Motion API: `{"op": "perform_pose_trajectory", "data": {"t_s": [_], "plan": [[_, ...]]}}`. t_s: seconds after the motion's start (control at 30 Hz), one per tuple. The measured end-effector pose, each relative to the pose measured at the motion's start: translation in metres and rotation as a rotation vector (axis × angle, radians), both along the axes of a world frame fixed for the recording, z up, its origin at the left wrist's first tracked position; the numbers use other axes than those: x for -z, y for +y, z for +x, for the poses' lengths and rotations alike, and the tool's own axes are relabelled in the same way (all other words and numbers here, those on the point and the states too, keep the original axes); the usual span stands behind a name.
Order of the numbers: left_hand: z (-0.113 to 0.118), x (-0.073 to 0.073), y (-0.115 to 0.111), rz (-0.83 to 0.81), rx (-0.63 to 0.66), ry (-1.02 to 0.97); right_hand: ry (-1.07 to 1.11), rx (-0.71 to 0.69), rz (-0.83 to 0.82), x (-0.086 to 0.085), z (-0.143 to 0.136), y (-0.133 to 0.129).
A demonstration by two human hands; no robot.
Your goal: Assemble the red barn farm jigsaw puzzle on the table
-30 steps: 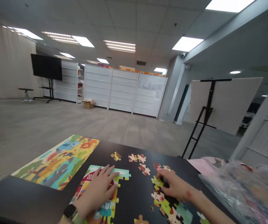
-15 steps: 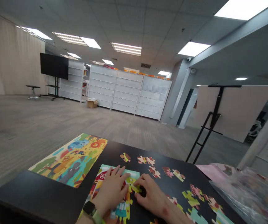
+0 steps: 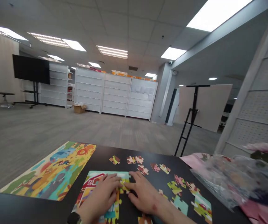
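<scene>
A partly joined jigsaw [image 3: 94, 179] with a red barn lies on the black table, its lower part under my left hand [image 3: 104, 191]. That hand rests flat on it, fingers spread, a dark watch at the wrist. At the jigsaw's right edge, my right hand [image 3: 140, 189] touches a yellow-green piece [image 3: 124, 185] with its fingertips; whether it grips the piece is hard to tell. Loose pieces lie beyond and to the right, among them a green one [image 3: 174, 188], a pale teal one [image 3: 180, 204] and a joined group with a red car [image 3: 202, 207].
A finished animal picture [image 3: 52, 171] lies at the table's left. Crumpled clear plastic [image 3: 227, 174] and pink material [image 3: 261, 213] are at the right edge. Beyond the table stand an easel [image 3: 189, 121], white shelves [image 3: 115, 93] and a screen [image 3: 31, 70].
The camera view has turned to the right. My right hand has flattened somewhat, its fingers reaching farther along the jigsaw's right edge. My left hand stays on the jigsaw.
</scene>
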State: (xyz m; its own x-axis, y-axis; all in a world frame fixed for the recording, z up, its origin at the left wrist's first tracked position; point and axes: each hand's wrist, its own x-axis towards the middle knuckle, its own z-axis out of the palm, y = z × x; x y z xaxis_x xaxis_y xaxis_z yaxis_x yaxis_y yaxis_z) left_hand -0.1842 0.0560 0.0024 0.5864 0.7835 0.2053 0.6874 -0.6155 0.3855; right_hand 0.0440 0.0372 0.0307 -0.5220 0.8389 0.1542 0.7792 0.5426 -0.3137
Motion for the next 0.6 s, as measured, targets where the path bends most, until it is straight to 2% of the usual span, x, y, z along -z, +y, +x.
{"op": "perform_pose_trajectory", "data": {"t_s": [0.07, 0.13, 0.27, 0.33, 0.4, 0.5, 0.6], "plan": [[0.0, 0.004, 0.001, 0.016, -0.011, 0.027, -0.027, 0.03, 0.017, -0.003, 0.017, -0.006], [-0.002, 0.008, 0.004, 0.03, -0.008, 0.057, 0.013, 0.124, 0.047, -0.006, 0.048, -0.013], [0.0, 0.01, 0.008, 0.065, -0.003, 0.096, 0.083, 0.406, 0.066, -0.008, 0.144, -0.036], [0.004, 0.01, 0.008, 0.097, -0.007, 0.117, 0.083, 0.522, 0.028, -0.005, 0.192, -0.056], [0.008, 0.013, 0.008, 0.116, -0.004, 0.138, 0.083, 0.587, -0.031, 0.002, 0.227, -0.08], [0.013, 0.024, 0.014, 0.108, -0.022, 0.164, 0.099, 0.616, -0.105, 0.014, 0.25, -0.109], [0.014, 0.036, 0.02, 0.122, -0.049, 0.198, 0.137, 0.627, -0.105, 0.022, 0.251, -0.116]]}}
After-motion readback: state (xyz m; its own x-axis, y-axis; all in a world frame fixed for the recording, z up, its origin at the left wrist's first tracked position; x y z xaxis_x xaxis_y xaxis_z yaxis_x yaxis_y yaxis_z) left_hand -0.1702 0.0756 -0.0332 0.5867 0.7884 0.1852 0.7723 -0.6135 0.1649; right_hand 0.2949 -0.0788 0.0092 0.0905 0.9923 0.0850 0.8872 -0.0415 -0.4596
